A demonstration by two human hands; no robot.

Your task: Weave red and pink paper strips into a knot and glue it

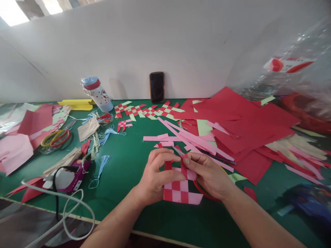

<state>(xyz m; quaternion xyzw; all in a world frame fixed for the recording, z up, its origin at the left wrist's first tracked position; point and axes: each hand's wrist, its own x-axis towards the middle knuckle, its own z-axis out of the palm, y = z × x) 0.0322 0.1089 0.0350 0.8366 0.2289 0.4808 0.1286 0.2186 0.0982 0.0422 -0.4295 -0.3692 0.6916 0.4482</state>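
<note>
A red and pink checkered paper weave (181, 186) is held between my two hands above the near part of the table. My left hand (157, 175) grips it from the left, thumb across the front. The fingers of my right hand (207, 172) pinch a red strip at its upper right. Behind and under my right hand lie scissors, their red handle (204, 193) partly hidden and their blades pointing up between the hands. Loose pink paper strips (196, 139) lie just beyond my hands.
Finished-looking woven pieces (150, 111) lie along the back, near a bottle (98, 94) and an upright phone (157, 88). Red paper sheets (240, 124) spread at right. Left are other scissors (58, 137), tassels (103, 165), a purple device (74, 175) and a white cable (66, 220).
</note>
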